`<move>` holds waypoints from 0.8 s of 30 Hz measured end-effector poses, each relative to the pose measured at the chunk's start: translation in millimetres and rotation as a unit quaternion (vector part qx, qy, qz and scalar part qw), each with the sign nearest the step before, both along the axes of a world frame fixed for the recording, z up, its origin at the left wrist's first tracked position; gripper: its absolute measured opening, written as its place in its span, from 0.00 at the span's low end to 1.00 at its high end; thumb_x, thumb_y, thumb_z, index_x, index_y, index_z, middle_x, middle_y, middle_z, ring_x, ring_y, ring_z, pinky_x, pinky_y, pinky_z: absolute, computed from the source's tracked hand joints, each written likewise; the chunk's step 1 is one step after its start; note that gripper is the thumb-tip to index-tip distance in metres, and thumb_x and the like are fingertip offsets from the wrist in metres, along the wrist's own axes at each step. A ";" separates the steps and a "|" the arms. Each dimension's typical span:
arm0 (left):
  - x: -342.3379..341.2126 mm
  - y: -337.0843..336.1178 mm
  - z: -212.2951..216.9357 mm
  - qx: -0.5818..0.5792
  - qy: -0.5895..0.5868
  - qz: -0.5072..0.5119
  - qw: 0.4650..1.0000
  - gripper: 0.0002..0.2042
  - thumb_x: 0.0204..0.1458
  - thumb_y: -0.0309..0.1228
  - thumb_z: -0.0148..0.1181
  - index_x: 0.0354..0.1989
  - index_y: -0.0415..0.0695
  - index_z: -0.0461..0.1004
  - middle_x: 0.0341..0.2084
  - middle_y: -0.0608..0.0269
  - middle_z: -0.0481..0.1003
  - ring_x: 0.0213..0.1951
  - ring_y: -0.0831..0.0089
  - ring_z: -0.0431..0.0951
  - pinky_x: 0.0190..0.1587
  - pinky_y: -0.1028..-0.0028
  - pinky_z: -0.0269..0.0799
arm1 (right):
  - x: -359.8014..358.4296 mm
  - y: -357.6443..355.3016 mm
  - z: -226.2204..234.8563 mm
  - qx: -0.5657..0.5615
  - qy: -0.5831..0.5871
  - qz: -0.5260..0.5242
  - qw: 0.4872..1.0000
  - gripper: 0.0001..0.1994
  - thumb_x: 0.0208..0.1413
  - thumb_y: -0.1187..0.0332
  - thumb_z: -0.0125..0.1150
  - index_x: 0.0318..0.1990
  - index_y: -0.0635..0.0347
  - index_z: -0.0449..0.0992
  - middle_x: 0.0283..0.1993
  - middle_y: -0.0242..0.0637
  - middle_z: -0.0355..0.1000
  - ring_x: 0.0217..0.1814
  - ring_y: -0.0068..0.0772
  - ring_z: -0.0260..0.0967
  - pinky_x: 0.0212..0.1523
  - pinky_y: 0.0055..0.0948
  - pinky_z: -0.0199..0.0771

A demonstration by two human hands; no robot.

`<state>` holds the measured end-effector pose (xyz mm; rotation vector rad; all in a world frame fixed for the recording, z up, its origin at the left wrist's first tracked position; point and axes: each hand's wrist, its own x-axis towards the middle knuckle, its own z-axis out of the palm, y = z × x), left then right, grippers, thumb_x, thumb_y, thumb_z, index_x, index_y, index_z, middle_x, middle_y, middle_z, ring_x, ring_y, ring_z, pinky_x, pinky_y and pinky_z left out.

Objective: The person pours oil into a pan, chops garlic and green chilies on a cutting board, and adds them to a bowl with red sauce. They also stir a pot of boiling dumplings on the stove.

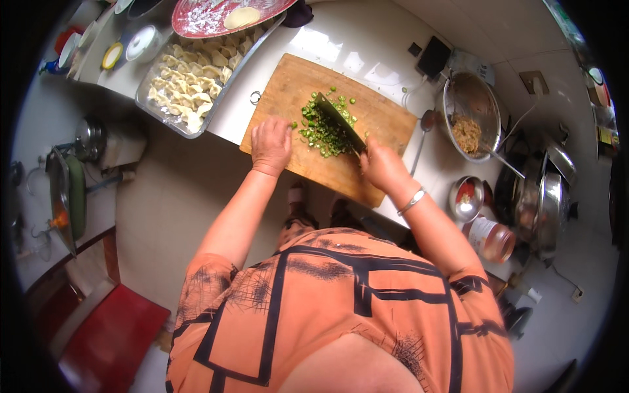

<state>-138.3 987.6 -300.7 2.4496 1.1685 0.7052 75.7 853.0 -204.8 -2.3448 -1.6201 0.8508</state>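
A wooden cutting board (282, 88) lies slantwise on the white counter, with a heap of chopped green peppers (324, 137) on its middle. My right hand (383, 165) is wrapped round the handle of a kitchen knife (341, 123). The dark, broad blade reaches up and left across the chopped pieces. Resting on the board's left part, my left hand (272, 143) holds nothing, its fingers laid on the wood. A few green bits lie close to its fingertips; others are scattered near the far edge of the board.
Left of the board stands a clear tray (192, 133) of dumplings, with a red floured plate (190, 25) above it. On the right are a spoon (424, 134), a metal bowl (473, 98) of filling, a small bowl (466, 203) and a jar (490, 239). A red chair (118, 334) stands lower left.
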 end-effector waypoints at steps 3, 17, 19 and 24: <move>8.2 -3.9 3.0 -0.010 -0.014 -0.015 1.000 0.05 0.48 0.27 0.59 0.34 0.50 0.73 0.31 0.62 0.71 0.38 0.60 0.72 0.42 0.61 0.63 | 3.4 7.5 12.5 0.021 0.000 0.016 1.000 0.09 0.55 0.68 0.51 0.36 0.67 0.65 0.27 0.58 0.72 0.32 0.62 0.71 0.35 0.53 0.71; -17.2 -11.1 -1.0 -0.021 -0.068 0.000 0.997 0.10 0.49 0.22 0.57 0.40 0.46 0.74 0.36 0.57 0.73 0.40 0.57 0.73 0.43 0.64 0.69 | -15.1 32.7 -9.5 0.032 -0.025 0.096 0.995 0.08 0.55 0.69 0.54 0.33 0.65 0.67 0.24 0.54 0.71 0.26 0.58 0.70 0.30 0.50 0.71; -15.4 -6.8 12.2 -0.028 -0.119 0.003 0.993 0.13 0.49 0.23 0.58 0.44 0.46 0.73 0.40 0.56 0.72 0.44 0.58 0.73 0.47 0.64 0.68 | -9.2 40.9 -0.2 0.018 0.000 0.094 0.995 0.08 0.55 0.68 0.54 0.34 0.64 0.67 0.24 0.54 0.71 0.26 0.57 0.70 0.31 0.50 0.71; -1.4 45.9 60.6 0.124 -0.094 -0.086 0.984 0.23 0.45 0.28 0.63 0.52 0.44 0.69 0.49 0.56 0.69 0.52 0.58 0.69 0.55 0.62 0.64 | 12.4 88.7 26.2 0.021 -0.078 0.196 0.977 0.07 0.55 0.70 0.49 0.33 0.66 0.68 0.25 0.53 0.72 0.30 0.57 0.72 0.32 0.50 0.73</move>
